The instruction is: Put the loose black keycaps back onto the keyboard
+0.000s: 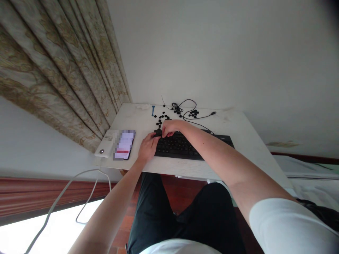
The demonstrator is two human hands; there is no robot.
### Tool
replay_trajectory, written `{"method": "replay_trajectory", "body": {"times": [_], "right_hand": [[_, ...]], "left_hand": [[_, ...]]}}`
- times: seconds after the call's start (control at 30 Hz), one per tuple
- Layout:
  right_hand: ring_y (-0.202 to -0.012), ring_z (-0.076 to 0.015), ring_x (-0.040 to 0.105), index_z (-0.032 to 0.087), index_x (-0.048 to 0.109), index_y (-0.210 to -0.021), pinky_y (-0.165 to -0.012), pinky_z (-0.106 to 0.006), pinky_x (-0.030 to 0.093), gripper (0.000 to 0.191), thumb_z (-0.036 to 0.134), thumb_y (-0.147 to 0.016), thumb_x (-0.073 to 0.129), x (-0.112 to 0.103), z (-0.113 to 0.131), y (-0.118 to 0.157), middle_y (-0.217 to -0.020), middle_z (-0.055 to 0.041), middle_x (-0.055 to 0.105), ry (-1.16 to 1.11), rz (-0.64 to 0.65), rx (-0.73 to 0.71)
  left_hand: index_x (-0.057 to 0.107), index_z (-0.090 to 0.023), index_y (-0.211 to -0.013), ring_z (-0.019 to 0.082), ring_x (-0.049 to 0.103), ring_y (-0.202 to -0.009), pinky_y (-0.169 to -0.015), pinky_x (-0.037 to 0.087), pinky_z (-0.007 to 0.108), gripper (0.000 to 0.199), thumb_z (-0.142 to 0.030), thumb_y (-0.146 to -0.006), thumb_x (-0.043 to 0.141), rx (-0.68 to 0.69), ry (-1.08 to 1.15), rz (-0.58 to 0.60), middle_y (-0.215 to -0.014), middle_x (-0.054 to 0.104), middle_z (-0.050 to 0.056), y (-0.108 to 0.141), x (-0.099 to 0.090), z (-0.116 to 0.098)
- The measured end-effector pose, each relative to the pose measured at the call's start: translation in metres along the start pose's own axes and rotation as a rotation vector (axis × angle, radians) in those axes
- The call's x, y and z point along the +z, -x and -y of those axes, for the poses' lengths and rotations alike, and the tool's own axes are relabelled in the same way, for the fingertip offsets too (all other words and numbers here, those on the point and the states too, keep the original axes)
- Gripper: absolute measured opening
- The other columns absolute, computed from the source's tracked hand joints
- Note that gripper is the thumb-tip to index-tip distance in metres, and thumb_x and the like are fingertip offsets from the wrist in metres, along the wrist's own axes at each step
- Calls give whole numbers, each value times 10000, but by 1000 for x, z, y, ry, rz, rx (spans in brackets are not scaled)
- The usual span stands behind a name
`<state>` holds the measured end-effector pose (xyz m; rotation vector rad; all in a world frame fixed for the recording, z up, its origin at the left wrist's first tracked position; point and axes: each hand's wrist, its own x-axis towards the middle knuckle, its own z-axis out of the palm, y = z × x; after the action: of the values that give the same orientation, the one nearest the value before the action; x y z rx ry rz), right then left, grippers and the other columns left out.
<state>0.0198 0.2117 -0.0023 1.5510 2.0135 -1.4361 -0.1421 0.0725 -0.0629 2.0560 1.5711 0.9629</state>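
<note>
A black keyboard (177, 145) lies on the white table, its left end between my hands. My left hand (147, 147) is closed at the keyboard's upper left corner, thumb and fingers gripping the edge there. Just to its right, my right hand (171, 127) is bent down over the top row with its fingers pinched together against the keys. Whatever those fingertips hold is too small to make out. Behind the hands lie several loose black keycaps (160, 123), and another heap of keycaps (195, 113) sits farther right. My right forearm hides part of the keyboard.
A blue tool (153, 110) lies near the table's back edge. The coiled black cable (189, 100) spreads behind the keyboard. At left are a phone (124, 144) and a white box-like device (106, 144). A patterned curtain (66, 60) hangs beside the white table (247, 141).
</note>
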Motion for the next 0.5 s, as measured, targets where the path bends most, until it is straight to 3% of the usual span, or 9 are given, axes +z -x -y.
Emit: {"method": "replay_trajectory", "body": {"times": [0.3,0.5], "right_hand": [[-627,-136,647,134,644,-810,-608,-262,580,615,402,-361,967,-4,0,-4,-640,12,643,-42,7,32],[-566,-151,637,164,636,-745,-576,-254,517,476,379,-459,951,-1,1,-1,-562,21,618,159,-34,-15]], "left_hand": [[707,-234,-1166,239,579,-1192,-1091,429,424,425,-412,-1026,348,6,-27,-6,-1328,579,74,2,1,-1],[705,-233,-1146,241,574,-1197,-1091,430,419,401,-408,-1020,367,26,-50,-16,-1314,580,75,1,2,-1]]}}
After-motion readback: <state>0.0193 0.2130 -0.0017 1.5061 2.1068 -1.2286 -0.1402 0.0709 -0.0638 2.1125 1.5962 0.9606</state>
